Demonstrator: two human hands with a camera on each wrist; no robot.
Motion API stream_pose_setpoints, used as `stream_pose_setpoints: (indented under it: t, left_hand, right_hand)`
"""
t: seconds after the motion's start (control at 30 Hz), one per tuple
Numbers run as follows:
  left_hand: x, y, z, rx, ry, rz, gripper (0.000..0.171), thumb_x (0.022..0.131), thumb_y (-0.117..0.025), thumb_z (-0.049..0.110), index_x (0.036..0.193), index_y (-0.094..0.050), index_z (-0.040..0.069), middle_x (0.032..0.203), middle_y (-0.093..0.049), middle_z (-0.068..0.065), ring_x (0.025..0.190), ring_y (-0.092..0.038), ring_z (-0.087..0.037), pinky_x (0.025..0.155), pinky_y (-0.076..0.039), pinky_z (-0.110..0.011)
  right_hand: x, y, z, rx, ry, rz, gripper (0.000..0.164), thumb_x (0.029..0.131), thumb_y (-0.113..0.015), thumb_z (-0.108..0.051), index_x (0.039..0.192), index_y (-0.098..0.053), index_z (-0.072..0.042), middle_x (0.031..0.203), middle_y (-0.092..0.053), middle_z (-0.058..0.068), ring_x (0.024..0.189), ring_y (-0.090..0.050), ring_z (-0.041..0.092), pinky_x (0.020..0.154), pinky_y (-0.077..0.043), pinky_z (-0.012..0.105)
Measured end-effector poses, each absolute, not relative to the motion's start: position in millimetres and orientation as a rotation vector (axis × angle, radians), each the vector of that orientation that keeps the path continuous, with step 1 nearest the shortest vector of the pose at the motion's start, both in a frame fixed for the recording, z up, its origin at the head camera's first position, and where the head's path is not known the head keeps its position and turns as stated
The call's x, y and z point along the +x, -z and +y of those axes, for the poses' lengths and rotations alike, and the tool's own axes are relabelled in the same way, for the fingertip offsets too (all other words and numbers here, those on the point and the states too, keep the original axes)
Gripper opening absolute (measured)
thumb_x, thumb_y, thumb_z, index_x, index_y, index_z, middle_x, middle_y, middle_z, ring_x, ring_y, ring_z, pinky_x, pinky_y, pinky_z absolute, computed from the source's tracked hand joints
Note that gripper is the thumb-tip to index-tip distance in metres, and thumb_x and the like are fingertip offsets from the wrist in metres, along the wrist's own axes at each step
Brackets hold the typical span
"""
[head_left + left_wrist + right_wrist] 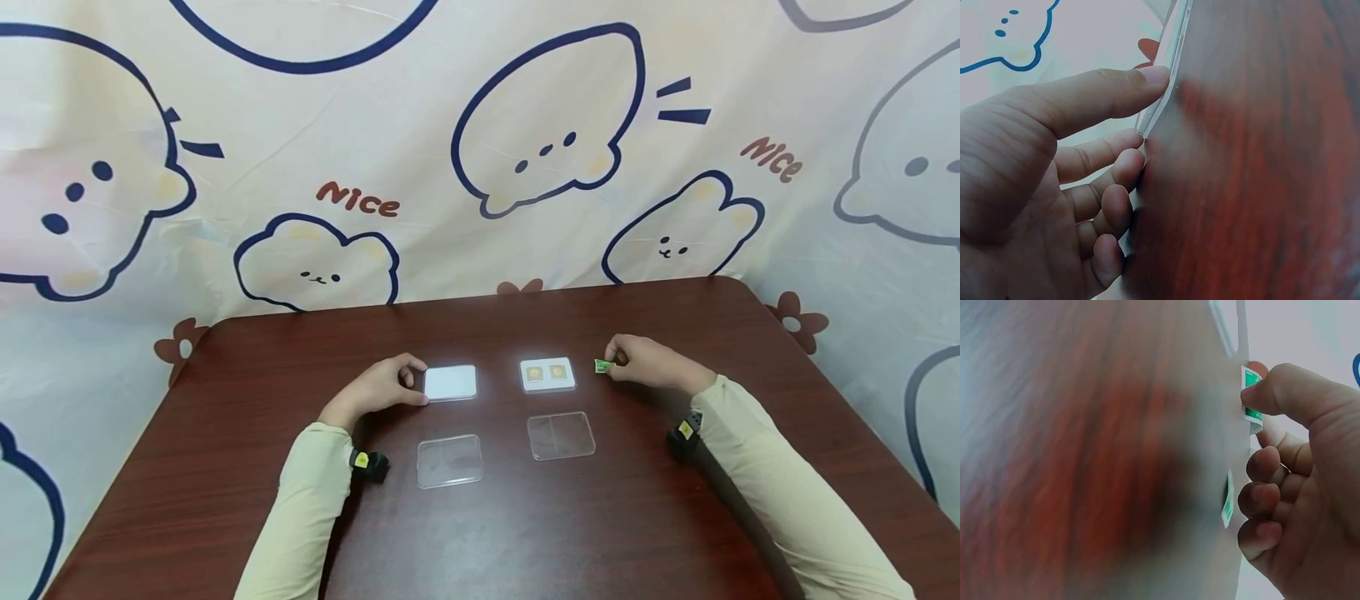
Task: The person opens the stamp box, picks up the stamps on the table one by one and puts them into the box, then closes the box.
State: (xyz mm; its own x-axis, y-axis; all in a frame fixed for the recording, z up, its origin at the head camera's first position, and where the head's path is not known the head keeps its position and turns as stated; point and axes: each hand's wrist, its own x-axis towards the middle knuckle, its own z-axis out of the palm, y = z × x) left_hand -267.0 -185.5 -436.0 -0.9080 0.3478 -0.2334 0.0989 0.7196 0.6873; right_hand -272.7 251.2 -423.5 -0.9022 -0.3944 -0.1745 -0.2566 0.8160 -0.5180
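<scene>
My left hand (377, 387) grips the left end of a flat clear case with a white insert (451, 383), thumb on the near corner and forefinger at the far one. In the left wrist view, the thumb presses the case's edge and the other fingers curl beside it. Toward the right, my right hand (647, 362) pinches a small green stamp (602, 366) between thumb and forefinger. Its toothed white border shows in the right wrist view. A second green stamp (1228, 500) lies on the table below the curled fingers there.
Between the hands lies another case (547, 387) with two gold squares on white. Nearer me are two clear plastic covers, one on the left (450, 461) and one on the right (561, 436). A printed curtain (420, 133) hangs behind the brown table (480, 542).
</scene>
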Motion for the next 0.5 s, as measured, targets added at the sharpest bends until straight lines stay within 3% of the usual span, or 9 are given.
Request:
stream_pose_setpoints:
  t: [0.5]
  left_hand:
    - [-264.9, 433.1, -184.4, 0.355, -0.981, 2.591, 0.055, 0.078, -0.08, 0.022, 0.125, -0.055, 0.008, 0.091, -0.05, -0.008, 0.081, -0.048, -0.021, 0.069, -0.04, -0.031]
  right_hand:
    - [-282.0, 402.1, 195.6, -0.563, 0.689, 2.729, 0.024, 0.088, -0.063, -0.019, 0.108, -0.056, -0.007, 0.092, -0.058, 0.006, 0.083, -0.055, 0.019, 0.073, -0.045, 0.03]
